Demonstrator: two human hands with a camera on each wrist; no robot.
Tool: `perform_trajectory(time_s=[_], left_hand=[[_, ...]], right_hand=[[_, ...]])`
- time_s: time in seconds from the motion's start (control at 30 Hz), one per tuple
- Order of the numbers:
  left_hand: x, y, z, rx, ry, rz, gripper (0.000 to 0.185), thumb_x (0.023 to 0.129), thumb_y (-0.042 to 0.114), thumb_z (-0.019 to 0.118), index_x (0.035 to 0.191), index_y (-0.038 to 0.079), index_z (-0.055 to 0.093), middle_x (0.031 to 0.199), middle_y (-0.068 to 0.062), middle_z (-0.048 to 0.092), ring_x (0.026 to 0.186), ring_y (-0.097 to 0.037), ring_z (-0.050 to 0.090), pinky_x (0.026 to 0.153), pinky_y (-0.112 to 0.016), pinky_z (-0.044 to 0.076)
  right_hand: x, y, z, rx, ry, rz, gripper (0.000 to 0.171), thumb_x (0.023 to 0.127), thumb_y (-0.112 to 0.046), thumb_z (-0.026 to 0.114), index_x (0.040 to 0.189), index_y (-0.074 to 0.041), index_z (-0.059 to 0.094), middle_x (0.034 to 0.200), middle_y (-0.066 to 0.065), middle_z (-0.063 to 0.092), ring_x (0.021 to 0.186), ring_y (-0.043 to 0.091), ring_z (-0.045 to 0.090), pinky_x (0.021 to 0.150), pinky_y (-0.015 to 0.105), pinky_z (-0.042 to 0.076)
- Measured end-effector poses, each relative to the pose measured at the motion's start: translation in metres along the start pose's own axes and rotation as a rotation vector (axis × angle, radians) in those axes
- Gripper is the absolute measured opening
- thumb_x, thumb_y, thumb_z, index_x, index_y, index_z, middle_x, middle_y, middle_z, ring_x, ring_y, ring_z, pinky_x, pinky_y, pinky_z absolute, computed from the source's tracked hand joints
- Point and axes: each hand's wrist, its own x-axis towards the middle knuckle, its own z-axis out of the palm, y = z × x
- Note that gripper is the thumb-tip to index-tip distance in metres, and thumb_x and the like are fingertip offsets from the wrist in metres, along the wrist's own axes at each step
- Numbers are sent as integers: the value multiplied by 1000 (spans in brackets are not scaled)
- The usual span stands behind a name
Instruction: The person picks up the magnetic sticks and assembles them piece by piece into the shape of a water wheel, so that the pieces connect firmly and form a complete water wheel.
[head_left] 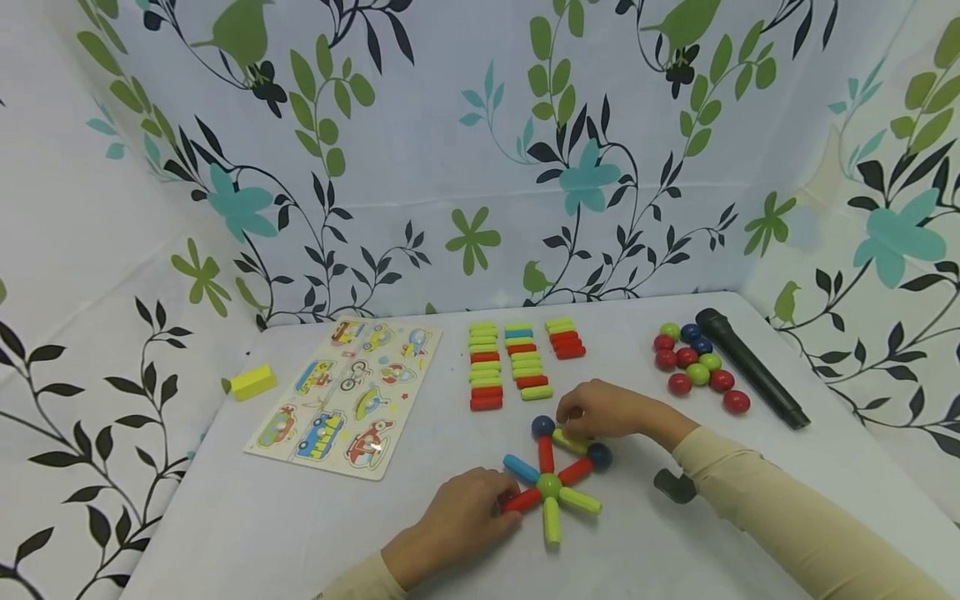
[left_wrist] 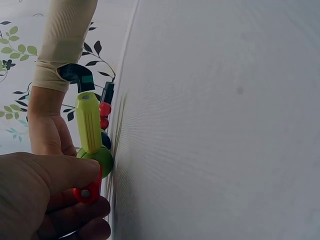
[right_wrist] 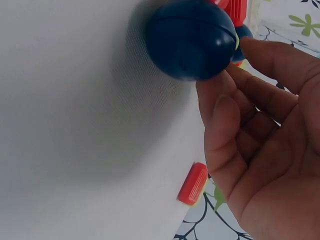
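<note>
Fingers of the left hand (head_left: 461,515) curl around the red rod (head_left: 522,500) at the lower left of a star-shaped toy lying on the white table (head_left: 675,550), thumb on top and the other fingers underneath. That rod joins a green ball (head_left: 549,484) at the star's centre, from which blue, red and green rods spread outward. Fingertips of the right hand (head_left: 603,410) pinch a yellow-green rod (head_left: 570,441) lying between two dark blue balls (head_left: 543,427) at the star's far side. Behind the hands lie three rows of spare rods (head_left: 517,362), further right a cluster of loose balls (head_left: 697,371) beside a black microphone (head_left: 752,379). To the left sit a vehicle puzzle board (head_left: 348,396) and a yellow block (head_left: 251,382).
</note>
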Motion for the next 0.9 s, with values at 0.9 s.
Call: perform_trajectory(time_s=[0.9], left_hand=[[-1,0,-8,4,-9,-5,23,94,36,74,110,19,74,83,15,57,74,-2,51,67,-20,48]], right_hand=[[-54,93,-50,-287,462,294,21,93,-16,67,108,-1,70,87,9,69,74,23,59,62,41,51]])
